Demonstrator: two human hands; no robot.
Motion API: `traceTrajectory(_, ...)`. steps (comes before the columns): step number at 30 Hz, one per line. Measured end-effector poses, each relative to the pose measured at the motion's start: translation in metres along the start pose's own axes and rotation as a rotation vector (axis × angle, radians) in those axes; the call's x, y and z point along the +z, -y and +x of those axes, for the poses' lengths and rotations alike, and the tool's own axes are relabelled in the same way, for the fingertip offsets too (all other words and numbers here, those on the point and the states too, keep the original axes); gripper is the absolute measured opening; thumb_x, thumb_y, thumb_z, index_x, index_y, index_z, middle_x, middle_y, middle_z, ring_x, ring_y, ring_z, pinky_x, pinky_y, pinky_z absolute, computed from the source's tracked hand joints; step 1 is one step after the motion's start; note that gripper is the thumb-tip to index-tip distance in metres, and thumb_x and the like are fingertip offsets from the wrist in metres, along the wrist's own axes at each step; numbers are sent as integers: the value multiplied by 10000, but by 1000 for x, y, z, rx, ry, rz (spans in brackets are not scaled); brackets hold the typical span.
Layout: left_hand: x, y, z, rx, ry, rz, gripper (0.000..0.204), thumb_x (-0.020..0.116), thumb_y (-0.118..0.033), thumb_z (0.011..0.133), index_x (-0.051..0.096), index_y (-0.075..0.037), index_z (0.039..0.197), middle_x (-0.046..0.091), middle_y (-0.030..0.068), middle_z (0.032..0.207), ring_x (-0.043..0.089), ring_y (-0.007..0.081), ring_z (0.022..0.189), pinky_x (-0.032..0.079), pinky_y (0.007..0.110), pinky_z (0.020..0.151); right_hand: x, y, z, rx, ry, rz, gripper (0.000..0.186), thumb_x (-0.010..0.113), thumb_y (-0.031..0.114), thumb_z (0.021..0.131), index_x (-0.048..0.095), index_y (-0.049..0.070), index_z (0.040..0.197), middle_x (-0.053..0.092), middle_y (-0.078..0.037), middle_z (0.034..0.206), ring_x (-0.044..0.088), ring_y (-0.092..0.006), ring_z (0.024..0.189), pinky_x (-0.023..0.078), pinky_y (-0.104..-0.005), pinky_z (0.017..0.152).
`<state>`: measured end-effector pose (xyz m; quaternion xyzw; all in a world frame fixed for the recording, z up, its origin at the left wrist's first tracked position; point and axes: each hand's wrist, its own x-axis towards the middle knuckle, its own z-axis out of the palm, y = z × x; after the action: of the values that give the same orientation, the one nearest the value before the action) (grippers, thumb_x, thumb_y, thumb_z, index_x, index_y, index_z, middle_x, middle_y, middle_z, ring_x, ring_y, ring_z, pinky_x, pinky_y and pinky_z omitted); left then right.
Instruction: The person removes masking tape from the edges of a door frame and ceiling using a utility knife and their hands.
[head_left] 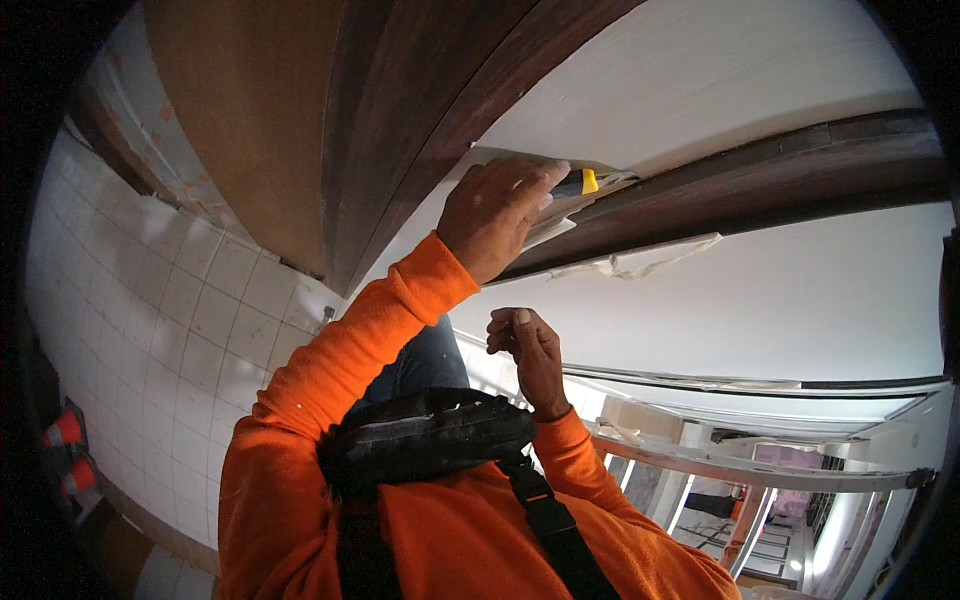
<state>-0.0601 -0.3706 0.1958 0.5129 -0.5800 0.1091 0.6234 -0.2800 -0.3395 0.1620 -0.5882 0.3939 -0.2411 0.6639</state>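
Note:
My left hand (495, 215) is closed around a cutter knife (588, 182) with a black and yellow handle. Its metal end rests at the upper edge of a dark wood trim (760, 175), where it meets a pale panel (720, 80). Below that hand, a loose whitish strip (550, 232) curls away from the trim. My right hand (535, 355) hovers lower down, apart from the trim, with its fingers curled and thumb pressed in. Whatever sits between those fingers, if anything, is too small to make out.
Dark and brown wood panels (400, 110) rise at the left. Torn pale film (650, 265) hangs under the trim. White floor tiles (190, 340) spread below left, near orange cones (68, 430). A black waist bag (430, 440) crosses my front. Railings (740, 465) stand lower right.

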Motion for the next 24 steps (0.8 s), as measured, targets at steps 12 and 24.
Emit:
traceTrajectory(12,9,9,-19,42,80,112,732,758,41,820,462,-157,1459,649,123,1123,639,298,1056,539,418,958,7,10,-3,-87,42,-51,461,445,368,1106,649,-44,1136,676,-105,922,644,-168,798,540,-313,761)
traceTrajectory(24,19,42,-57,146,128,20,508,603,-27,934,461,-25,1422,652,196,1070,636,376,1009,521,493,911,8,25,-14,-248,74,-131,440,451,344,1107,647,-45,1169,683,-111,943,641,-170,832,533,-326,799)
